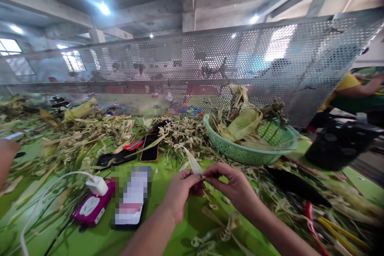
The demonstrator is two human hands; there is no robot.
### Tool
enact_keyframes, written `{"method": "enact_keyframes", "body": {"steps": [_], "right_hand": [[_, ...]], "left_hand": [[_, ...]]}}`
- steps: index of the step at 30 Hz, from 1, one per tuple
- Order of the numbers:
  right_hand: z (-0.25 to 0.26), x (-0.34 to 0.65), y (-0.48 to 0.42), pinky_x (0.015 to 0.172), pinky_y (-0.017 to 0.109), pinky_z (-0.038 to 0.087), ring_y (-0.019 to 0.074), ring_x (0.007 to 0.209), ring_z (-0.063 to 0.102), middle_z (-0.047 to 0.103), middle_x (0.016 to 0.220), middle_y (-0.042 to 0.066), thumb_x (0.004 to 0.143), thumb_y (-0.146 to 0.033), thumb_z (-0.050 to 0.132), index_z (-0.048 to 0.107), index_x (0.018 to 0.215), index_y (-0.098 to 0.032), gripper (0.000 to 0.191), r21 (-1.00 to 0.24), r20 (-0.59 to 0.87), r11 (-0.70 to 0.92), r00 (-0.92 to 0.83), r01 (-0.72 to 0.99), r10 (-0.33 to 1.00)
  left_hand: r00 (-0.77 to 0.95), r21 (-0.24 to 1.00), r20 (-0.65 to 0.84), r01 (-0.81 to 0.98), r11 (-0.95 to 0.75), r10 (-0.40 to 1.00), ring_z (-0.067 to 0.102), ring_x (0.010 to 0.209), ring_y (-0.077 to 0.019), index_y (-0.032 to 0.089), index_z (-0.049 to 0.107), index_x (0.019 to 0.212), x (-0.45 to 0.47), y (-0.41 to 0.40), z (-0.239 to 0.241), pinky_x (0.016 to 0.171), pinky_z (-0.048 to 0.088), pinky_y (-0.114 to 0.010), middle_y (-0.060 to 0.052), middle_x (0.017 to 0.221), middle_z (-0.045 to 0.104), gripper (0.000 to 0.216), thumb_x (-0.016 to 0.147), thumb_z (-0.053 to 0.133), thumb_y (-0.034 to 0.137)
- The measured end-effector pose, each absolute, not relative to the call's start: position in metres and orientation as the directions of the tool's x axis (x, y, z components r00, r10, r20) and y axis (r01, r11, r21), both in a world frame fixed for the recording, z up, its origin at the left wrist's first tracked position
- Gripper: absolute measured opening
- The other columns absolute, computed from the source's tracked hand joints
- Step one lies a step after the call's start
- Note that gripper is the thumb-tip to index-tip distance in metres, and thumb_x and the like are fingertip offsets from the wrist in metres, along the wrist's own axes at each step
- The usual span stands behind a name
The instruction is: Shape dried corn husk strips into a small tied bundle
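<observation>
Between the fingertips of both hands is a pale strip of corn husk [193, 163], its free end pointing up and away from me. My left hand [187, 184] pinches its lower part, thumb on top. From the other side my right hand [223, 177] closes thumb and forefinger on the same strip, touching the left fingertips. Below the hands, a knotted bunch of husk strips [229, 230] lies on the green table [162, 216]. To the left of my left hand rests a phone [133, 196] with a lit, blurred screen.
A green plastic basket [240, 150] of husks stands behind my right hand. Purple power strip [94, 206] with a white charger [97, 185], dark phone [149, 148] and red cutter [134, 144] lie left. A black bucket [336, 144] stands right. Perforated metal panel [168, 64] runs behind.
</observation>
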State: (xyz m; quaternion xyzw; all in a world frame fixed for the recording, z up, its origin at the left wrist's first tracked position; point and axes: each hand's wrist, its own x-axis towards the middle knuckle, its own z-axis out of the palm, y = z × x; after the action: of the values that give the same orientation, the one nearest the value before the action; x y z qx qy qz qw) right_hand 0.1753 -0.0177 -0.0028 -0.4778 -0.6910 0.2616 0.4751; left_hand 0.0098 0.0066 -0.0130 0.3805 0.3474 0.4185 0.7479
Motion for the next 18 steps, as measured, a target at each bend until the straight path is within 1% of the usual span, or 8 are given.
{"method": "enact_keyframes", "body": {"steps": [4, 7, 9, 13, 18], "right_hand": [[-0.0009, 0.1763, -0.0186, 0.070, 0.028, 0.048, 0.0188, 0.074, 0.063, 0.069, 0.079, 0.002, 0.082, -0.027, 0.066, 0.070, 0.082, -0.021, 0.008, -0.762, 0.417, 0.416, -0.115, 0.496, 0.901], [0.0016, 0.1775, -0.0178, 0.069, 0.027, 0.047, 0.0185, 0.073, 0.063, 0.069, 0.078, 0.002, 0.082, -0.028, 0.065, 0.068, 0.081, -0.021, 0.008, -0.749, 0.402, 0.393, -0.105, 0.533, 0.910], [0.0031, 0.1777, -0.0171, 0.067, 0.026, 0.046, 0.0177, 0.070, 0.061, 0.067, 0.075, 0.001, 0.082, -0.028, 0.064, 0.066, 0.078, -0.020, 0.010, -0.760, 0.381, 0.366, -0.087, 0.537, 0.920], [0.0052, 0.1757, -0.0179, 0.062, 0.025, 0.045, 0.0161, 0.065, 0.058, 0.064, 0.069, 0.000, 0.082, -0.028, 0.060, 0.062, 0.075, -0.019, 0.012, -0.790, 0.338, 0.321, -0.065, 0.522, 0.939], [0.0069, 0.1716, -0.0205, 0.060, 0.025, 0.043, 0.0156, 0.062, 0.056, 0.061, 0.066, 0.000, 0.079, -0.025, 0.060, 0.059, 0.071, -0.018, 0.010, -0.819, 0.304, 0.270, -0.016, 0.506, 0.952]], "left_hand": [[0.435, 0.840, -0.192, -0.391, 0.377, 0.880, 0.054, 0.058, -0.0097, 0.012, 0.068, 0.072, 0.0101, 0.0065, -0.0114, 0.057, 0.041, -0.020, -0.002, 0.062, 0.063, 0.017, 0.063, 0.076, 0.025], [0.438, 0.856, -0.174, -0.376, 0.355, 0.882, 0.053, 0.060, -0.0096, 0.013, 0.071, 0.078, 0.0107, 0.0056, -0.0109, 0.060, 0.041, -0.020, -0.002, 0.067, 0.064, 0.019, 0.065, 0.075, 0.026], [0.434, 0.887, -0.148, -0.340, 0.314, 0.889, 0.054, 0.063, -0.0105, 0.013, 0.072, 0.080, 0.0106, 0.0046, -0.0100, 0.063, 0.042, -0.021, -0.003, 0.070, 0.065, 0.021, 0.067, 0.074, 0.029], [0.442, 0.945, -0.051, -0.268, 0.186, 0.896, 0.056, 0.071, -0.0148, 0.013, 0.072, 0.082, 0.0097, 0.0028, -0.0070, 0.068, 0.044, -0.025, -0.004, 0.074, 0.065, 0.023, 0.074, 0.070, 0.035], [0.478, 0.974, 0.006, -0.203, 0.104, 0.878, 0.056, 0.074, -0.0168, 0.017, 0.072, 0.083, 0.0087, 0.0020, -0.0045, 0.071, 0.045, -0.028, -0.003, 0.076, 0.065, 0.023, 0.077, 0.066, 0.039]]}}
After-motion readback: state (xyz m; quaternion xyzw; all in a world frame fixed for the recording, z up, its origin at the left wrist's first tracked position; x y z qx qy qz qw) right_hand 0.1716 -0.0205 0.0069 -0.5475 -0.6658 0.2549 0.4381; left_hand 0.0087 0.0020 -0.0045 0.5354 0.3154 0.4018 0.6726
